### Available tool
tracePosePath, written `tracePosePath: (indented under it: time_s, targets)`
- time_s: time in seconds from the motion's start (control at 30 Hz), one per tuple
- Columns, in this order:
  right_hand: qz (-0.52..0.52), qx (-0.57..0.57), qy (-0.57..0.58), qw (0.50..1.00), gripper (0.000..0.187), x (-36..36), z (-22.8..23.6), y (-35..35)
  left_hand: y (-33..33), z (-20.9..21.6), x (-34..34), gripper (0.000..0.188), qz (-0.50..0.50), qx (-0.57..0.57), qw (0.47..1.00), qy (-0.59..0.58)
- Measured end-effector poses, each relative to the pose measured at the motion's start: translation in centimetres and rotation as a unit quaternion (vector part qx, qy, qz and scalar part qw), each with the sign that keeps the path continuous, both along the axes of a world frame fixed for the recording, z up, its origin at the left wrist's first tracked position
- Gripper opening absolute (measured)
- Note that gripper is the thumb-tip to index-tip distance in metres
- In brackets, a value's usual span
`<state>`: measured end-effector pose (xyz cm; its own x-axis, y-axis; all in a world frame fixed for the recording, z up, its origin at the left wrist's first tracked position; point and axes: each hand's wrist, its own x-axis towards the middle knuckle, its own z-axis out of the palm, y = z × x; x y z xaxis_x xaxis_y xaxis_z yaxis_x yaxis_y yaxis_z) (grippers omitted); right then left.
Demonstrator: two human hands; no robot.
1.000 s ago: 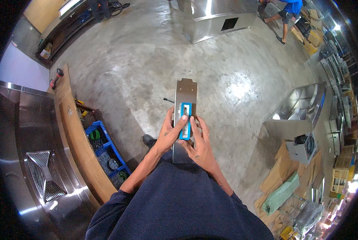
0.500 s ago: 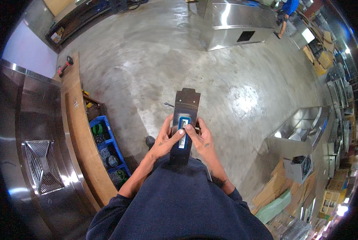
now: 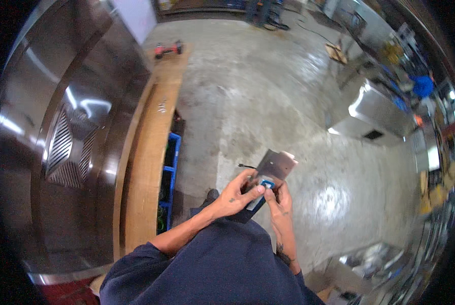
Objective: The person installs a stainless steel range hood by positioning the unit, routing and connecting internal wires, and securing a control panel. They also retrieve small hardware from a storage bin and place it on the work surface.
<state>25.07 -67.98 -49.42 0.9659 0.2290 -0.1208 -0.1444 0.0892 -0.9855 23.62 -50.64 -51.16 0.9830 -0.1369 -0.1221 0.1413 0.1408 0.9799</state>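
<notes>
Close in front of my body I hold a flat dark metal plate (image 3: 277, 165) with small holes near its far end. Its far end leans to the right. A blue-framed insert with a pale middle (image 3: 267, 183) is set in its face. My left hand (image 3: 233, 199) grips the plate's left edge, thumb on the insert. On the other edge my right hand (image 3: 282, 204) is closed, its thumb also pressed near the insert. A short dark cable-like piece (image 3: 246, 166) sticks out left of the plate. Fingers beneath the plate are hidden.
At my left runs a wooden board (image 3: 154, 117) with a red-and-black cordless power tool (image 3: 168, 49). Blue bins (image 3: 170, 170) sit below its edge. Beyond is a steel panel with a louvred vent (image 3: 70, 147). Rightward stand a steel cabinet (image 3: 372, 109) and a person in blue (image 3: 421, 86).
The view has swung, so the board and steel panel sit further right in it. The plate has gone from upright in view to tilted rightward. Both hands keep their hold.
</notes>
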Motion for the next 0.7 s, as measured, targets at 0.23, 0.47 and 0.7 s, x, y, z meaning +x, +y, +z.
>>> tracePosePath:
  time_s: [0.23, 0.47, 0.7]
  targets:
    - [0.091, 0.002, -0.007, 0.996, 0.047, 4.5, 2.1, 6.1, 6.5, 1.2, 1.9, 0.047, 0.065, 0.044, 0.996, -0.045]
    - [0.176, -0.025, -0.010, 0.984, 0.044, 9.2, 0.8, 10.8, 9.3, -0.2, 3.4, 0.041, 0.188, 0.017, 0.981, -0.046]
    - [0.352, -0.024, 0.004, 0.936, 0.042, 14.7, -1.3, 14.9, 9.1, -1.5, 4.1, 0.036, 0.374, 0.064, 0.925, -0.002]
